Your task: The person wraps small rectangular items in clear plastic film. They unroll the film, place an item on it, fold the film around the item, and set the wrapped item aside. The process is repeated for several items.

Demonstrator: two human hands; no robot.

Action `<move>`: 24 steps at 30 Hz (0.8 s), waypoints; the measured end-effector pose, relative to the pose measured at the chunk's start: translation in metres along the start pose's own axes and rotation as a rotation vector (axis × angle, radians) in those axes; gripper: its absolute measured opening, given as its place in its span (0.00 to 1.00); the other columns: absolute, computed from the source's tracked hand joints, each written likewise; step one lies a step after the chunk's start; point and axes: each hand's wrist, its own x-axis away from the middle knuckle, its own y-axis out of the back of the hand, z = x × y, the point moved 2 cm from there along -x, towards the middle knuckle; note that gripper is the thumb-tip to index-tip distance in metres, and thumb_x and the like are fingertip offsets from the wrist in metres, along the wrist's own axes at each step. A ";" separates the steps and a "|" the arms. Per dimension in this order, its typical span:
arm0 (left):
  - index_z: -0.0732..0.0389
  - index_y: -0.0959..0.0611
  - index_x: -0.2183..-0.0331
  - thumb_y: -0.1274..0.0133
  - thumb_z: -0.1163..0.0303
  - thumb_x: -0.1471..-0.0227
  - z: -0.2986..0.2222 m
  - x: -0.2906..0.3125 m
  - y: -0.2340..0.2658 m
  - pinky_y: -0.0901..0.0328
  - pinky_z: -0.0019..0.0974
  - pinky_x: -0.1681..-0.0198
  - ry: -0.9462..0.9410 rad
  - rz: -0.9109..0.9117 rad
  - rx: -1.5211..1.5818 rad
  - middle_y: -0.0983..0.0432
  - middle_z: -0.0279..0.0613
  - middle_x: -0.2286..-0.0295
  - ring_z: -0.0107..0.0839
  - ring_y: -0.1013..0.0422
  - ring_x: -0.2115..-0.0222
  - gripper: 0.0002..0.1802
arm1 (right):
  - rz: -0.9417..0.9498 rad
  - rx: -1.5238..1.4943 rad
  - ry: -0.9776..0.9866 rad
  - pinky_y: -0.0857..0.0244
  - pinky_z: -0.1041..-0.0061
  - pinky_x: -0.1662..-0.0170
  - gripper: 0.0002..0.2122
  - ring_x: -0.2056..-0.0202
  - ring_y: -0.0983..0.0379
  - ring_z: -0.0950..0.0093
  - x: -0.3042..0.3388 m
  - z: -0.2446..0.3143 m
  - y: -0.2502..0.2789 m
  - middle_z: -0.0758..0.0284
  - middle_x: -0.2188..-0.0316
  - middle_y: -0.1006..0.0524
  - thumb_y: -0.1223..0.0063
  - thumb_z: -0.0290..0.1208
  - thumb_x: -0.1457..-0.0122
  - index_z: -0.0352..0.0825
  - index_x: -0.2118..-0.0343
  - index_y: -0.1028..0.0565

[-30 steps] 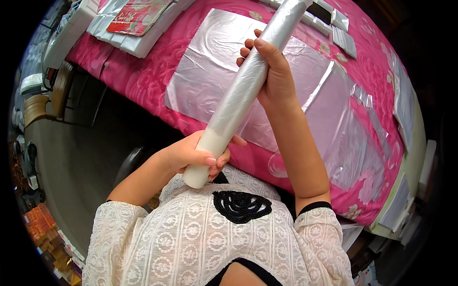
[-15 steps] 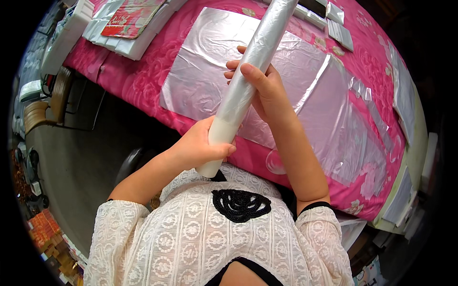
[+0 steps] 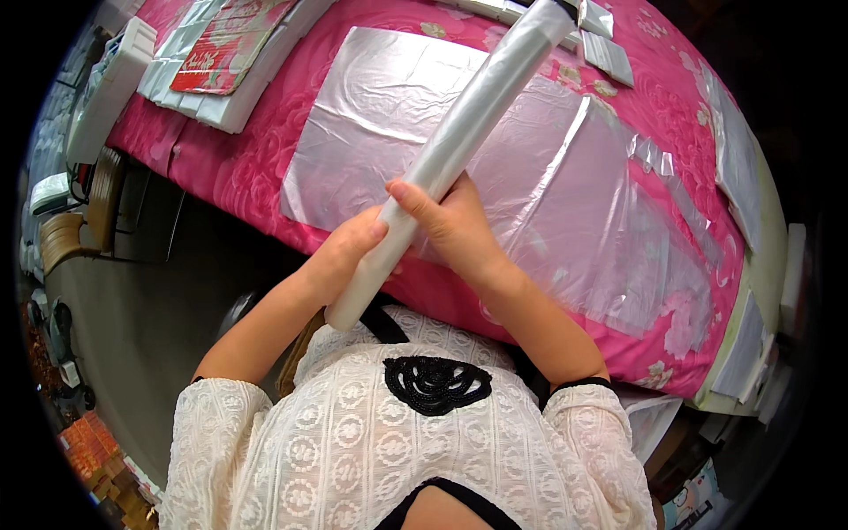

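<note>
A long roll of clear plastic film (image 3: 477,110) slants across my front, its near end by my waist and its far end raised over the table. My left hand (image 3: 353,243) is wrapped round the roll's lower part. Just above it, my right hand (image 3: 446,216) grips the roll too, thumb on top and the other fingers hidden beneath. Below the roll, flat sheets of clear plastic (image 3: 371,97) lie spread on a pink flowered cloth (image 3: 238,190), overlapping toward the right.
Stacked white packs with a red patterned sheet (image 3: 230,44) on top sit at the table's far left. Small clear packets (image 3: 607,57) lie at the back. A wooden chair (image 3: 66,234) stands left of the table. Folded plastic (image 3: 733,168) rests along the right edge.
My right hand has slid down the roll, close to my left hand. The roll's near end has shifted a little to the left.
</note>
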 end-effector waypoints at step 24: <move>0.64 0.27 0.56 0.40 0.45 0.59 0.046 0.051 0.024 0.36 0.28 0.77 0.486 0.174 0.178 0.30 0.36 0.80 0.24 0.33 0.81 0.37 | 0.003 0.555 -0.201 0.48 0.90 0.80 0.12 0.83 0.39 0.90 -0.049 0.057 0.128 0.76 0.82 0.29 0.44 0.41 0.46 0.37 0.67 0.25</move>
